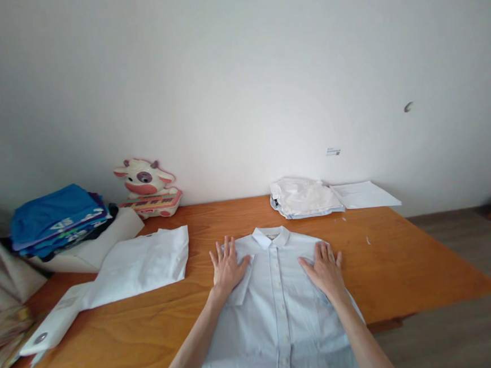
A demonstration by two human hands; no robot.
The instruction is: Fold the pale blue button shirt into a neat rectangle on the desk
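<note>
Left hand (227, 267) and right hand (326, 269) flat, fingers spread, pressing pale blue shirt (277, 317) on wooden table (404, 262). Folded white garment (141, 263) at ten o'clock; white stack (301, 197) at one o'clock.

Both hands lie flat on the shirt (276, 312): left hand (226, 267) left of the collar (270, 236), right hand (326, 271) right. Folded cloth (139, 266) lies left of the left hand; garment stack (301, 197) behind the right hand.
</note>
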